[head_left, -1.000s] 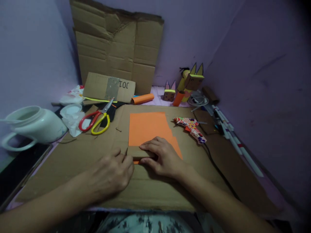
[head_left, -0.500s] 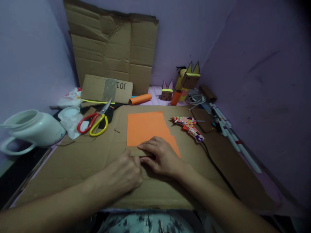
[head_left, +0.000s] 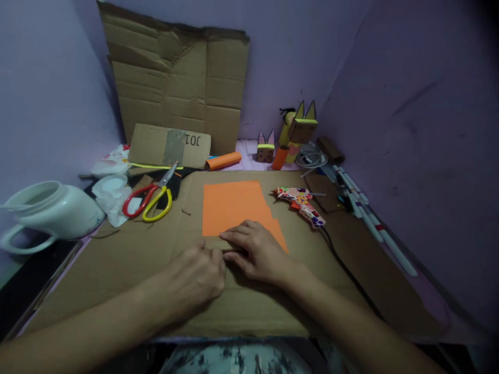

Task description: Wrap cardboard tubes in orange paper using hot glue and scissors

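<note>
A sheet of orange paper [head_left: 234, 205] lies flat on the large cardboard sheet, its right edge stepped. At its near edge is a narrow brown cardboard strip [head_left: 219, 242], mostly hidden by my fingers. My left hand [head_left: 200, 272] is curled closed on the strip's left end. My right hand [head_left: 259, 252] rests over the paper's near right part, its fingers together and its thumb tucked below, closed around the strip. To the right of the paper lies a flower-patterned glue gun [head_left: 300, 202]. Red-and-yellow-handled scissors [head_left: 154, 195] lie at the left.
A white jug [head_left: 58, 208] lies tilted at the left. Along the back are an orange paper roll [head_left: 224, 160], another orange tube [head_left: 279, 157], a small cardboard animal head [head_left: 265, 150] and a larger cardboard animal figure [head_left: 302, 127]. A black cord [head_left: 351, 275] crosses the right side.
Both hands keep nearly the same hold at the paper's near edge. The whole view has shifted slightly; the things on the table have not visibly moved.
</note>
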`<state>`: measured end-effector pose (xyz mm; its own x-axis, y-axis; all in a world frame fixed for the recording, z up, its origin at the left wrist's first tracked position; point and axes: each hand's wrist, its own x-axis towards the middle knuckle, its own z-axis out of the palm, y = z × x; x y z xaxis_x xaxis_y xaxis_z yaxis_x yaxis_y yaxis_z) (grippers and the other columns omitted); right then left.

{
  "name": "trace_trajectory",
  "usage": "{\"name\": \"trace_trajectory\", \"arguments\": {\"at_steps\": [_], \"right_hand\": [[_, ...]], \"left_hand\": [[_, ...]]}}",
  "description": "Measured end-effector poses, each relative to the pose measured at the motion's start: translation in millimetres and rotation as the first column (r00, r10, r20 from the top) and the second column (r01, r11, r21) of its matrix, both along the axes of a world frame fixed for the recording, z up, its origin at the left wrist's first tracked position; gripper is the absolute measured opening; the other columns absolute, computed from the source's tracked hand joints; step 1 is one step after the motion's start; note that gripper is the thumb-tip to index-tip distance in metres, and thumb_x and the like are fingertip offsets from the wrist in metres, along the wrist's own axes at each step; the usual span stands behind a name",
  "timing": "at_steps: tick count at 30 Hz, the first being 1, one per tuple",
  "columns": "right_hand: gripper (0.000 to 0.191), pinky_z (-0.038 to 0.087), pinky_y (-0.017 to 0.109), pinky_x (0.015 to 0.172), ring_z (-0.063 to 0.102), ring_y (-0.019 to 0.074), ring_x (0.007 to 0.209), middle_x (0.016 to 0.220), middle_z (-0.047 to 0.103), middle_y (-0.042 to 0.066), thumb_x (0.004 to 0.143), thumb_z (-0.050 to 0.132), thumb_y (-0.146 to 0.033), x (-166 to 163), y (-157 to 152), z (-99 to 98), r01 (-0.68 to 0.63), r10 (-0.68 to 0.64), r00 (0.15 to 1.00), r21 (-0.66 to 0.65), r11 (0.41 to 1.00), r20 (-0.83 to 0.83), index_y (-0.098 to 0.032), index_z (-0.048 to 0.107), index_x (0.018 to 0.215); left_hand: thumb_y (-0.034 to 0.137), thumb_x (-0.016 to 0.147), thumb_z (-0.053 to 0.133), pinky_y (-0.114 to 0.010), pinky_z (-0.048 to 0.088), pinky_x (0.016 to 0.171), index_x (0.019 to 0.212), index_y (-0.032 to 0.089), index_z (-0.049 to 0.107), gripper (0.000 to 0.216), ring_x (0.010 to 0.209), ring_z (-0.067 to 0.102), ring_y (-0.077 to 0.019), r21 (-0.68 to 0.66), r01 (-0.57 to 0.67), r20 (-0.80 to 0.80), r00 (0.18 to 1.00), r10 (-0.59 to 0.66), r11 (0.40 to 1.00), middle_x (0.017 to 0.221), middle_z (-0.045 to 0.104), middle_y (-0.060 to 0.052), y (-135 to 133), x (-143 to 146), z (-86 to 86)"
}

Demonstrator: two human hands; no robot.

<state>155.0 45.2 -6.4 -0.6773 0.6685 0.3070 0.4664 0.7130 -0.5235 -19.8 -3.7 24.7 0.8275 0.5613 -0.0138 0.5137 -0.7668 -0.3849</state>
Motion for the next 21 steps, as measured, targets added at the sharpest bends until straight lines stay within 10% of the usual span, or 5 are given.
{"name": "trace_trajectory", "arguments": {"at_steps": [11, 15, 21], "right_hand": [[0.061, 0.041, 0.042, 0.086, 0.054, 0.028, 0.095, 0.114, 0.065, 0.014, 0.079, 0.062, -0.048, 4.5, -3.2, 10.1, -0.091, 0.082, 0.984, 0.047, 0.995, 0.16, -0.011, 0.052, 0.127], [0.038, 0.043, 0.04, 0.085, 0.055, 0.0244, 0.091, 0.107, 0.068, 0.011, 0.085, 0.056, -0.027, 2.9, -1.8, 4.2, -0.042, 0.037, 0.993, 0.036, 0.998, 0.114, -0.012, 0.057, 0.12], [0.034, 0.046, 0.038, 0.077, 0.056, 0.0234, 0.088, 0.102, 0.07, 0.009, 0.083, 0.058, -0.022, 3.3, -0.1, 4.1, -0.017, 0.018, 1.0, -0.051, 0.999, 0.021, -0.016, 0.059, 0.116]], "left_hand": [[0.016, 0.08, 0.049, -0.035, 0.041, 0.06, 0.064, 0.018, 0.055, 0.018, 0.054, 0.047, -0.0198, 0.146, -0.094, 0.384, 0.923, 0.031, 0.985, 0.058, 0.051, -0.003, 5.0, -15.5, -10.6], [0.013, 0.082, 0.048, -0.033, 0.039, 0.057, 0.067, 0.017, 0.057, 0.018, 0.055, 0.047, -0.0183, 0.073, -0.148, 0.492, 0.865, 0.093, 0.986, 0.059, 0.052, -0.002, 2.1, -22.7, -10.4], [0.012, 0.082, 0.046, -0.024, 0.043, 0.06, 0.087, 0.016, 0.059, 0.015, 0.067, 0.057, -0.013, -0.441, -0.349, 0.744, 0.374, 0.554, 0.827, 0.077, 0.062, -0.001, -6.0, -43.9, -15.7]]}}
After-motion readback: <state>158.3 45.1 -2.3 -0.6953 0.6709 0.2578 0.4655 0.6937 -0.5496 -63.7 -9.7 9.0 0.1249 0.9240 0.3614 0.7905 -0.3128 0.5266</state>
